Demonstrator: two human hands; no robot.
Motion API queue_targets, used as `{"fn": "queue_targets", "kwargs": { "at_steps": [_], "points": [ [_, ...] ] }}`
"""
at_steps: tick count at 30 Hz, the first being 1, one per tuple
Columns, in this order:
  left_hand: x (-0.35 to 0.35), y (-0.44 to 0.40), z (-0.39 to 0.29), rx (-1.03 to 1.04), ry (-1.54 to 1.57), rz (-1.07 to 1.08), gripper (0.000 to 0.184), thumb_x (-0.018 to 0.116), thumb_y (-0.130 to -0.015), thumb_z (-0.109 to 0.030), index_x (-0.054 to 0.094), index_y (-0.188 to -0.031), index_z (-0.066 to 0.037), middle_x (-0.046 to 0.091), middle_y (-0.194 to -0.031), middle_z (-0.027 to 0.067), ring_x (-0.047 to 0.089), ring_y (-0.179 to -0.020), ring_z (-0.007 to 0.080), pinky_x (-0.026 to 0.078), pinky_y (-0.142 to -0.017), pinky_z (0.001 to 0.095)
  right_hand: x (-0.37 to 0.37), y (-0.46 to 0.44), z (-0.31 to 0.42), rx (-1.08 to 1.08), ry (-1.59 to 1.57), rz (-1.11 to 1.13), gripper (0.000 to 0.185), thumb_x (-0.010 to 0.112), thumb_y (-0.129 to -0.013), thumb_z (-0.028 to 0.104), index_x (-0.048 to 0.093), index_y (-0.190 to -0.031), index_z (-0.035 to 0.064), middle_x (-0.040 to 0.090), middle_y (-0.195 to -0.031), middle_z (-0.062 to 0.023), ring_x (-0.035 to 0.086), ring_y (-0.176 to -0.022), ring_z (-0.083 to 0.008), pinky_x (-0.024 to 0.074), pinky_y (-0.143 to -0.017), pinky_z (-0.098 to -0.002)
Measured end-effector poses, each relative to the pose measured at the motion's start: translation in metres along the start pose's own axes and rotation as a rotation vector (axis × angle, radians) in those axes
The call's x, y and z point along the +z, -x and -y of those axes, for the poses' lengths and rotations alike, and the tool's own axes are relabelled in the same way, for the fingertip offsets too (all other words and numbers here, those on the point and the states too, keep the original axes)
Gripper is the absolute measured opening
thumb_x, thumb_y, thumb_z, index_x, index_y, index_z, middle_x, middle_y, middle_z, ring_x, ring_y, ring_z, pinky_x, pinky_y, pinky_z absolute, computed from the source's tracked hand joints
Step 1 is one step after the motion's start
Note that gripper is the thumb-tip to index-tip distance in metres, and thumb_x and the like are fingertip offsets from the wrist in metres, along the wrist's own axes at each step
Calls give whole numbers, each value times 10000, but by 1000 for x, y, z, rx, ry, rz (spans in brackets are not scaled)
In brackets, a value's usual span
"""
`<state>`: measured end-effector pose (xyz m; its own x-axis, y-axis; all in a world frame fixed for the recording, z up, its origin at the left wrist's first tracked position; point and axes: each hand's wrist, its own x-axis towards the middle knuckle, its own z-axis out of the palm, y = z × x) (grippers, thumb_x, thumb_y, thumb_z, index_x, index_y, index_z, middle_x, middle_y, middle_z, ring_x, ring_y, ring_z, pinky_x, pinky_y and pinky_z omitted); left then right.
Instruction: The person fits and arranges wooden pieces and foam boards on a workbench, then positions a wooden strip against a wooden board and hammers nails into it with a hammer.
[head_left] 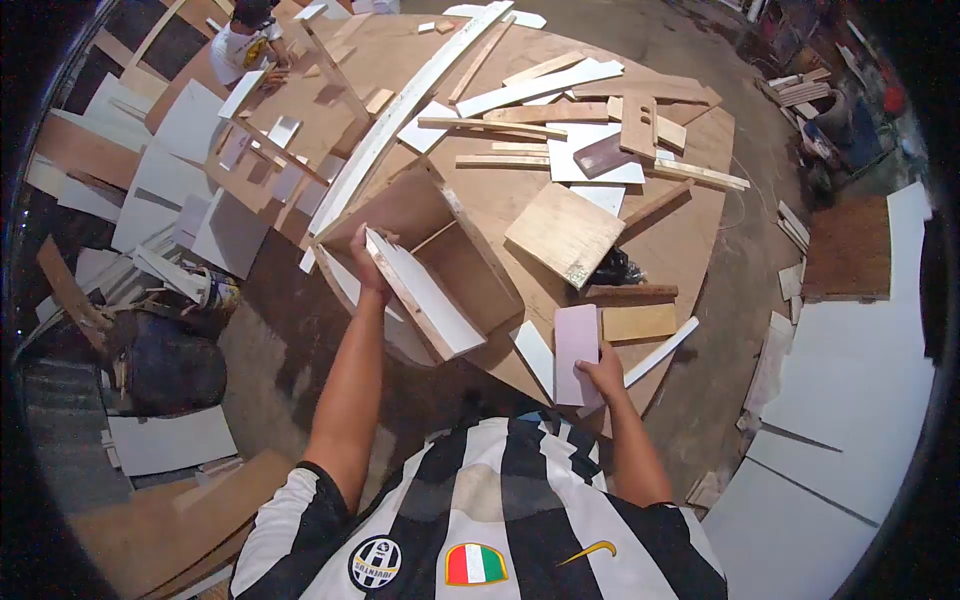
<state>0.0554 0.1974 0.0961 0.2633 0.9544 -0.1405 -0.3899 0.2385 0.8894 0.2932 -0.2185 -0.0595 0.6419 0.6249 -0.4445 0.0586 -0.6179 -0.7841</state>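
My left hand (371, 262) is closed around the upper end of a white-faced board (425, 290) with a bare wood edge. This board lies against an open brown wooden box (470, 240) with a divider; whether it is fixed to the box I cannot tell. My right hand (603, 375) grips a pale pink rectangular block (576, 350) by its right side, thumb on top and the other fingers mostly hidden. Beside that block is a tan wood block (640, 322). A narrow white strip (662, 352) lies near my right hand.
The wooden tabletop (690, 230) carries a square wood board (565, 232), a black plastic bag (617, 268) and several loose strips. A long white plank (410, 115) crosses it. Another person (243, 48) is at the far left. White panels (830, 370) lie on the right.
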Motion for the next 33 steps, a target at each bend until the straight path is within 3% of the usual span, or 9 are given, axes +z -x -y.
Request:
{"fn": "queue_targets", "kwargs": {
  "at_steps": [4,9,15,18,19,23,29,32,33],
  "points": [
    [3,-14,-6,14,-84,-28,408,479,-934,-510,558,-878,-113,639,-789,98,603,-708,210,509,-689,360,3,16,44,-161,55,-21,445,804,-722,128,592,-1085,-20,688,-999,-177,673,-930,-283,513,-850,-369],
    [10,-10,-15,19,-161,40,440,456,-950,-518,572,-936,-94,646,-839,98,612,-753,200,506,-721,344,40,17,83,-288,-205,1,366,746,-741,59,564,-1054,7,666,-936,-146,663,-907,-244,509,-833,-374],
    [-33,-46,6,20,-328,3,603,422,-961,-591,606,-1110,-37,683,-960,107,624,-811,175,500,-774,318,86,20,130,-263,-173,14,362,715,-785,61,541,-1096,0,673,-1029,-185,667,-969,-266,507,-873,-384],
    [-18,-29,-6,29,-294,32,574,397,-968,-574,623,-986,-46,672,-887,101,614,-759,190,501,-742,343,104,10,124,-364,-274,-125,409,696,-821,113,512,-1176,28,645,-1064,-200,668,-917,-332,517,-852,-426],
    [-22,-28,-9,145,-250,163,487,439,-962,-529,588,-904,-70,623,-828,80,600,-756,198,494,-732,347,101,10,122,-368,-269,-137,409,696,-821,113,512,-1176,28,645,-1064,-200,668,-917,-332,517,-852,-426],
    [-20,-30,15,92,223,38,303,552,-927,-380,488,-791,-116,482,-743,41,454,-686,162,428,-688,316,87,3,98,-214,-580,-245,332,619,-927,104,538,-1233,5,632,-1122,-141,635,-1008,-278,501,-896,-411],
    [54,34,-2,178,2,33,291,562,-918,-373,494,-814,-109,483,-732,33,475,-724,143,376,-726,285,56,-22,54,-85,-354,-525,337,589,-959,125,547,-1266,-8,624,-1205,-196,606,-1119,-315,474,-952,-402],
    [79,52,0,95,43,41,294,556,-921,-388,506,-830,-112,480,-718,25,479,-726,139,376,-734,278,41,-23,36,-35,-215,-529,321,599,-952,141,567,-1244,12,657,-1158,-198,640,-1063,-315,484,-925,-397],
    [95,64,0,79,54,-83,331,543,-929,-399,501,-761,-115,489,-668,33,488,-657,141,390,-670,285,36,-23,33,26,-129,-521,301,603,-945,129,579,-1225,21,673,-1118,-191,657,-1035,-289,495,-903,-379]
  ]
}}
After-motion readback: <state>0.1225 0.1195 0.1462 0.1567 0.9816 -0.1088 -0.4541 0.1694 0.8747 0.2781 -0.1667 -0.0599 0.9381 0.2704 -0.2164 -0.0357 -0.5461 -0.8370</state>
